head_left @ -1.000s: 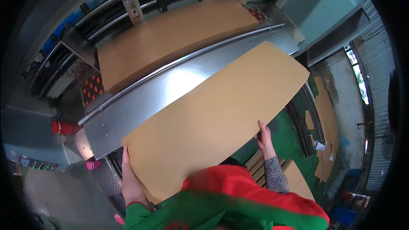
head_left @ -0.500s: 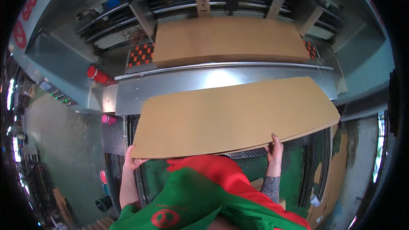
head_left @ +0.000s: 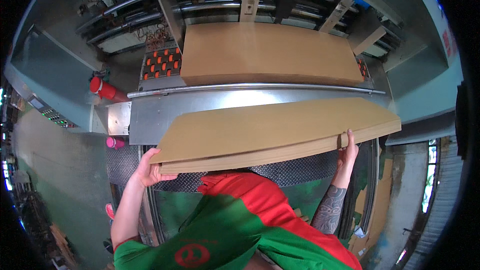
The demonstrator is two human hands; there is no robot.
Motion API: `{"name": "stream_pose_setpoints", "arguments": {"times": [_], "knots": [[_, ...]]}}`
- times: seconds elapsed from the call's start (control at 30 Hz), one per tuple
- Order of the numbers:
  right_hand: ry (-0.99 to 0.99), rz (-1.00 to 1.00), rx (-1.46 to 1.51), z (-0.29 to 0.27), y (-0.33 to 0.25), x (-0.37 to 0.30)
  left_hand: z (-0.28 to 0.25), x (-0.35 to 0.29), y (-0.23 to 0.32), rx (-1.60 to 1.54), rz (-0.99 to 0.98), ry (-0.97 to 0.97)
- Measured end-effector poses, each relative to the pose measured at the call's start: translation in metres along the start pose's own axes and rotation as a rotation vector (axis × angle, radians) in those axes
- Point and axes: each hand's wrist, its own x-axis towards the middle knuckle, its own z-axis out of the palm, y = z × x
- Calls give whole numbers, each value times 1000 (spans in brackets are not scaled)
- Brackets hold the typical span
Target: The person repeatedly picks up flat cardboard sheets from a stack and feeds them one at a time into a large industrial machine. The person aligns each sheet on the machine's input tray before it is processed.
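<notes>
A stack of brown cardboard sheets [head_left: 275, 125] spans the space between my hands, its near edge showing several layers. My left hand [head_left: 148, 167] grips the near left corner, thumb on top and fingers beneath. Along the near edge toward the right, my right hand [head_left: 348, 149] holds the stack with its thumb up against the edge and the other fingers partly hidden below. The stack's far part lies over the metal table [head_left: 150, 122] of a machine. Behind a metal bar [head_left: 255, 87], another pile of cardboard sheets [head_left: 270, 50] lies in the machine.
Orange rollers [head_left: 162, 63] flank the far pile. A red bottle-shaped container [head_left: 106, 90] and a pink one [head_left: 115, 142] stand at the left. A control panel [head_left: 47, 112] is on the left machine wall. Below is a dark tread plate [head_left: 305, 174]; cardboard [head_left: 377, 205] leans at the right.
The near edge of the cardboard stack has risen and tilted, so its layered side shows. Both hands moved up with it, the right one also further right. The view shifted slightly.
</notes>
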Motion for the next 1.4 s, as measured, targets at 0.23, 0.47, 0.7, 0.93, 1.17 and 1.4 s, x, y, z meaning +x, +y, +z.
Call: {"name": "stream_pose_setpoints", "arguments": {"times": [0.23, 0.47, 0.7, 0.93, 1.17, 1.4], "knots": [[727, -910, -912, 112, -24, 50, -23, 27, 84, 109, -226, -355], [-46, -713, -1443, 172, -72, 102, -63, 70, 143, 552, -60, 150], [-321, -798, -1616, 214, -115, 101, -9, 134, 125, 107, 996, 96], [-440, -995, -1525, 196, -128, 89, 39, 140, 97, 1, 1067, 76], [-514, -1108, -1457, 178, -122, 106, 50, 149, 91, 43, 1097, 113], [-750, -1099, -1378, 195, -133, 91, 73, 156, 80, -22, 1123, 159]]}}
